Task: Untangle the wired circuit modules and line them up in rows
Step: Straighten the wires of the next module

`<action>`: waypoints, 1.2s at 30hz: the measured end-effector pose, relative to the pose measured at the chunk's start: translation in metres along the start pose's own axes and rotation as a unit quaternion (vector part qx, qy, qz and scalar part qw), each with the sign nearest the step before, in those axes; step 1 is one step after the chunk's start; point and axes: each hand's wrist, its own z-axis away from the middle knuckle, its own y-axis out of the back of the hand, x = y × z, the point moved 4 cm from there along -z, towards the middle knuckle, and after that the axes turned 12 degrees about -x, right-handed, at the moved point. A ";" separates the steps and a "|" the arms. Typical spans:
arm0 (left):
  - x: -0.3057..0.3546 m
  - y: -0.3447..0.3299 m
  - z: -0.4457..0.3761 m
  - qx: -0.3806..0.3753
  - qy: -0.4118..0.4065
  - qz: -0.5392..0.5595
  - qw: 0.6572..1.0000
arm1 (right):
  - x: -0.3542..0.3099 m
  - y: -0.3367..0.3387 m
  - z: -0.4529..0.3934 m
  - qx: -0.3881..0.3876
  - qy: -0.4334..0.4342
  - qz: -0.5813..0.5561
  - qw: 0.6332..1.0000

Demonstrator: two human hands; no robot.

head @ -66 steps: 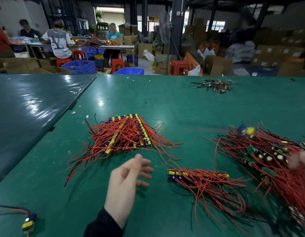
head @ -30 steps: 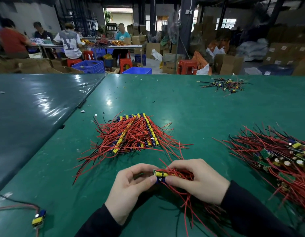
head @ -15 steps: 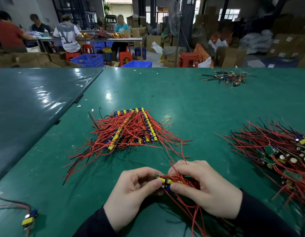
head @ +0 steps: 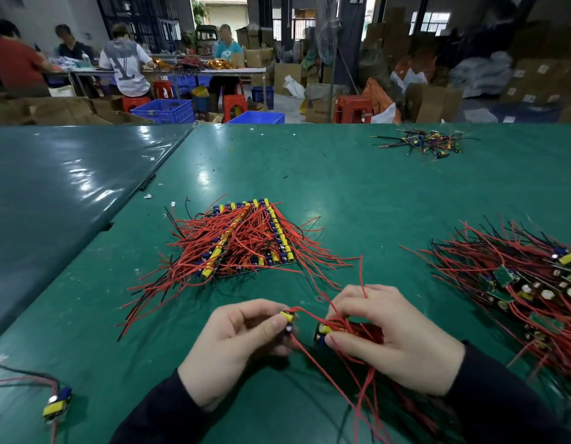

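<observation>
Separation is the step you are working: your left hand (head: 236, 344) is pinching one module (head: 287, 316) clear, while your right hand (head: 386, 338) is gripping the small bundle (head: 351, 330) just above the green table (head: 358, 193). Next, you are likely needing to draw its red wire (head: 326, 366) free, then carry it to the finished rows (head: 245, 241).
</observation>
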 end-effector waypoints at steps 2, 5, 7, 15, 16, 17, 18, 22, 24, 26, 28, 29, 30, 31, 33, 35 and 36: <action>-0.001 0.011 -0.001 0.074 -0.004 -0.024 0.997 | 0.009 -0.001 0.002 -0.003 -0.062 0.079 0.995; 0.000 0.020 -0.001 0.129 -0.008 -0.020 0.991 | 0.013 0.002 0.005 0.018 -0.099 0.088 0.991; 0.006 0.022 0.000 0.144 -0.025 0.000 0.989 | 0.009 0.011 0.005 0.085 -0.090 0.060 0.990; 0.020 0.019 0.002 0.037 -0.026 0.203 0.978 | 0.005 0.048 0.026 0.445 -0.023 -0.157 0.882; 0.019 0.017 0.002 0.026 -0.019 0.193 0.981 | 0.006 0.047 0.025 0.441 -0.013 -0.210 0.872; 0.017 0.014 0.003 0.021 -0.012 0.179 0.984 | 0.005 0.045 0.023 0.422 -0.004 -0.279 0.862; 0.014 0.011 0.003 0.013 -0.009 0.162 0.987 | 0.002 0.039 0.019 0.385 -0.002 -0.353 0.853; 0.004 -0.004 0.003 -0.002 -0.016 0.055 0.998 | -0.012 0.002 0.002 0.173 -0.040 -0.473 0.863; 0.002 -0.009 0.003 -0.010 -0.037 -0.002 0.999 | -0.019 -0.014 -0.003 0.087 -0.054 -0.488 0.867; 0.003 -0.014 0.004 -0.020 -0.066 -0.040 0.997 | -0.023 -0.026 -0.004 0.020 -0.059 -0.482 0.874; 0.005 -0.016 0.005 -0.011 -0.094 -0.101 0.990 | -0.024 -0.033 -0.005 -0.003 -0.060 -0.488 0.871; 0.006 -0.016 0.006 0.001 -0.108 -0.139 0.984 | -0.025 -0.035 -0.006 -0.005 -0.062 -0.503 0.862; 0.007 -0.017 0.006 0.012 -0.122 -0.175 0.977 | -0.026 -0.035 -0.008 -0.006 -0.065 -0.525 0.849; 0.009 -0.017 0.007 0.022 -0.134 -0.207 0.969 | -0.027 -0.036 -0.009 -0.002 -0.069 -0.544 0.836; 0.010 -0.019 0.008 0.033 -0.140 -0.249 0.958 | -0.027 -0.035 -0.010 0.011 -0.066 -0.544 0.836; 0.010 -0.022 0.009 0.039 -0.137 -0.263 0.954 | -0.027 -0.034 -0.010 0.010 -0.055 -0.512 0.857; 0.010 -0.022 0.009 0.044 -0.142 -0.276 0.949 | -0.027 -0.034 -0.009 0.013 -0.053 -0.496 0.867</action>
